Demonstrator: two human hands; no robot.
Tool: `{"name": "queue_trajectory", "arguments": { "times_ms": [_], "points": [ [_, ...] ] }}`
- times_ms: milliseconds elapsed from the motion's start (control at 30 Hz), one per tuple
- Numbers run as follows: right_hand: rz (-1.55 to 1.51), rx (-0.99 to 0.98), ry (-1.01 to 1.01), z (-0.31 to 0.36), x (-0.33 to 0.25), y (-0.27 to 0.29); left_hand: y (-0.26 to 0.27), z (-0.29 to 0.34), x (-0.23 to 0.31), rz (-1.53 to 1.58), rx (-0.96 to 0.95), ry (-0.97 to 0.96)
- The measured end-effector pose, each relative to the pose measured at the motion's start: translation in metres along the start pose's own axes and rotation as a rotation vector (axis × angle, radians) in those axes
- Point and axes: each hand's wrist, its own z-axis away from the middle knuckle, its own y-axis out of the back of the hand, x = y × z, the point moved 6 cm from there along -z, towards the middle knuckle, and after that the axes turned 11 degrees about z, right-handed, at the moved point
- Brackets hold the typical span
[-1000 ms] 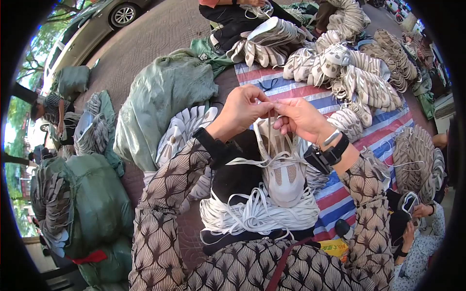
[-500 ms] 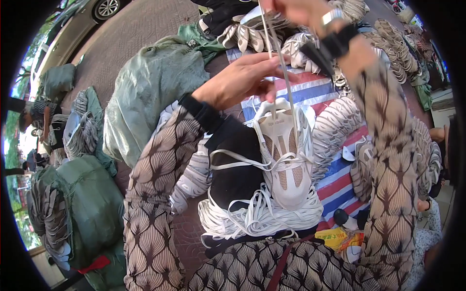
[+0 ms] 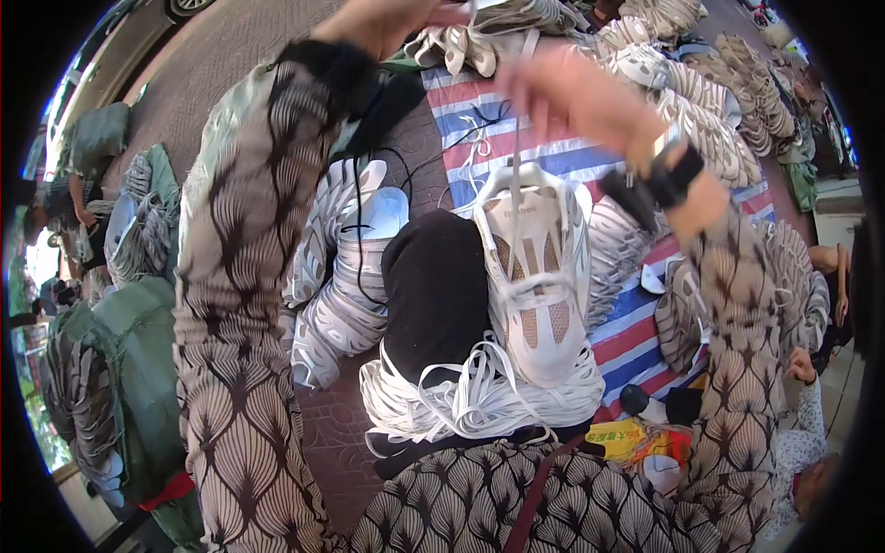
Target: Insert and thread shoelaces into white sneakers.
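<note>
A white and beige sneaker (image 3: 535,276) lies toe toward me on my lap, its heel opening away from me. Laces cross its front, and one shoelace (image 3: 515,152) rises from its opening toward my hands. My left hand (image 3: 396,20) is up at the top edge, partly cut off, fingers closed by a pale bit of lace. Smeared by motion, my right hand (image 3: 581,103) hangs above the heel beside the rising lace; its grip is unclear. Under and beside the toe lies a heap of loose white laces (image 3: 470,405). My black-covered knee (image 3: 433,286) is left of the sneaker.
A red, white and blue striped sheet (image 3: 636,341) spreads ahead and to the right. Nested shoe uppers (image 3: 346,309) stand by my left forearm, with more stacks (image 3: 701,138) at far right. Green sacks (image 3: 138,359) lie at left. A parked car stands at the far left.
My left hand has moved up and left, away from the sneaker's heel. My right hand has come down toward it. The lace loop across my black-covered knee has gone.
</note>
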Motion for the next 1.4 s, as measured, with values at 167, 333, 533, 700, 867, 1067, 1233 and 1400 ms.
{"name": "queue_trajectory", "arguments": {
  "times_ms": [167,333,533,700,867,1067,1233,1400],
  "points": [
    [-0.317,0.211,0.050,-0.046,0.055,0.071,0.000,0.106,-0.072,-0.565,-0.052,-0.204],
    [-0.457,-0.034,-0.113,-0.004,0.088,0.006,-0.072,0.187,-0.085,-0.762,-0.389,-0.327],
    [-0.370,-0.036,-0.205,0.025,0.114,-0.043,-0.100,0.202,-0.094,-0.821,-0.305,-0.335],
    [-0.491,0.070,-0.151,0.030,0.111,-0.044,-0.119,0.197,-0.093,-0.893,-0.337,-0.328],
    [-0.514,0.101,-0.117,0.027,0.116,-0.045,-0.133,0.194,-0.088,-1.324,-0.255,-0.588],
    [-0.558,0.114,-0.097,0.027,0.120,-0.044,-0.148,0.202,-0.100,-1.181,-0.207,-0.443],
    [-0.779,0.150,0.001,0.032,0.118,-0.021,-0.141,0.226,-0.103,-1.021,-0.216,-0.363],
    [-0.734,0.177,0.099,0.041,0.104,0.005,-0.122,0.225,-0.090,-0.942,-0.207,-0.274]
  ]
}}
